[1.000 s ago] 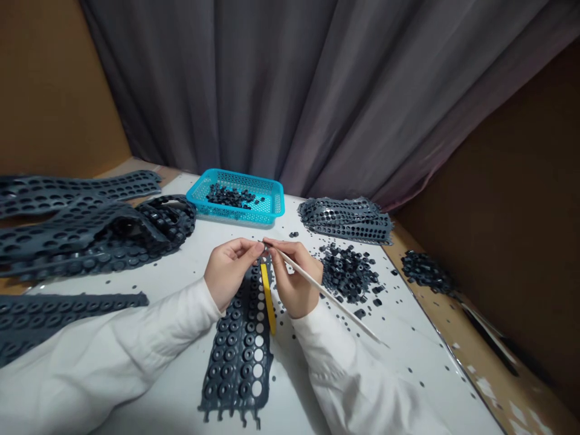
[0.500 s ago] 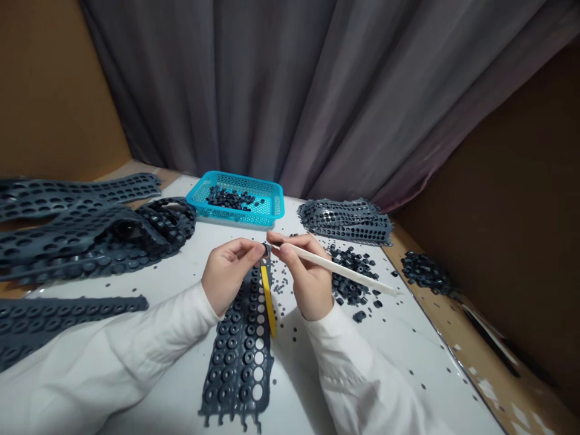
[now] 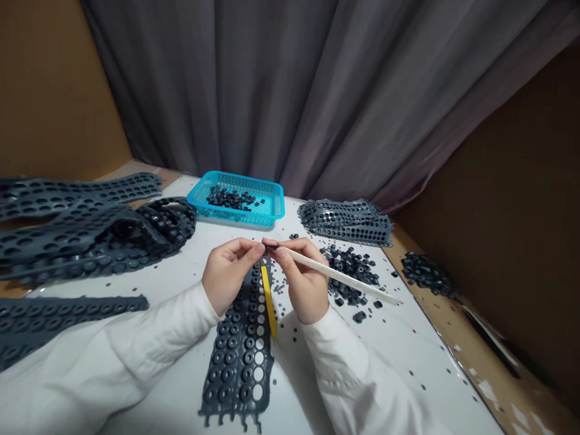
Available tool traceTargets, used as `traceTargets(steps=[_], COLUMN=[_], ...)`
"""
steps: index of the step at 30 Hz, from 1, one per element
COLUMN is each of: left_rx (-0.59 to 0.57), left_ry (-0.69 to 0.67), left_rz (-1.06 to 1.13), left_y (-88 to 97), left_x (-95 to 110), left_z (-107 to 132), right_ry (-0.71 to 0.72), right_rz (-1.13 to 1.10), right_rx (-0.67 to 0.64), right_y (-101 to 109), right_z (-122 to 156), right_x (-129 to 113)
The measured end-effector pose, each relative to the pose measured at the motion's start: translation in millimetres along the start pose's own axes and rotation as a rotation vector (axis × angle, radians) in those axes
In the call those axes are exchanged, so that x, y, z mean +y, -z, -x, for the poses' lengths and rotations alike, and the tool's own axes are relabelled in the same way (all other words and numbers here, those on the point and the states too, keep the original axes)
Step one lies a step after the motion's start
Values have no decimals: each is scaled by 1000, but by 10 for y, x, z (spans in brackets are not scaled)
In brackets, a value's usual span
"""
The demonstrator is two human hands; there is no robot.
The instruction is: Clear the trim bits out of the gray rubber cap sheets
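My left hand (image 3: pixel 232 272) is closed, thumb and forefinger pinching a small black rubber piece (image 3: pixel 265 248). Held in my right hand (image 3: pixel 309 281) is a long, thin white-handled tool (image 3: pixel 344 278); its dark tip touches or nearly touches that piece, and the fingers partly hide the contact. Beneath both hands, a dark rubber sheet (image 3: pixel 232 356) with rows of ring-shaped parts lies on the white table. One row along its right side shows empty round holes. A yellow strip-like thing (image 3: pixel 269 302) lies along that right edge.
A blue basket (image 3: pixel 280 208) with small black pieces stands at the back. Loose black pieces (image 3: pixel 351 275) are heaped on the right, near stacked perforated sheets (image 3: pixel 347 220). More rubber sheets (image 3: pixel 90 241) lie on the left. Another heap (image 3: pixel 426 273) sits beyond the table's right edge.
My right hand has shifted slightly left and down, bringing the tool's dark tip to the small piece. My left hand has stayed nearly still, still pinching it.
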State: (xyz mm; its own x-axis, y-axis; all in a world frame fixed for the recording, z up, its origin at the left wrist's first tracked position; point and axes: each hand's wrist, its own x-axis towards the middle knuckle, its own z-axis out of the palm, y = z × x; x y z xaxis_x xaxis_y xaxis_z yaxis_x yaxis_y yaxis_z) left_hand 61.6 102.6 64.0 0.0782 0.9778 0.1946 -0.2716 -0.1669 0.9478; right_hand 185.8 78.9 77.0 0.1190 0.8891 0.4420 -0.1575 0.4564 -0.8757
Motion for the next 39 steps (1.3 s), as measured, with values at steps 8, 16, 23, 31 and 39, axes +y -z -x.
traceTargets(steps=[8,16,23,31,39], left_rx=[7,18,-17,-31,2], left_ry=[7,19,4,2,-29], left_rz=[-15,-61,-90,-143,-107], left_y=[-2,19,4,5,27], left_x=[-3,-26,5,44,14], left_z=[-13,-6,13,36,-17], right_ry=[50,167,352,126,-5], right_rz=[112,351,549,383,15], right_rx=[23,59,22,80,18], right_y=[2,-12,6,123,-5], right_z=[17,44,27,-93,15], right_x=[1,-27,45,159,-13])
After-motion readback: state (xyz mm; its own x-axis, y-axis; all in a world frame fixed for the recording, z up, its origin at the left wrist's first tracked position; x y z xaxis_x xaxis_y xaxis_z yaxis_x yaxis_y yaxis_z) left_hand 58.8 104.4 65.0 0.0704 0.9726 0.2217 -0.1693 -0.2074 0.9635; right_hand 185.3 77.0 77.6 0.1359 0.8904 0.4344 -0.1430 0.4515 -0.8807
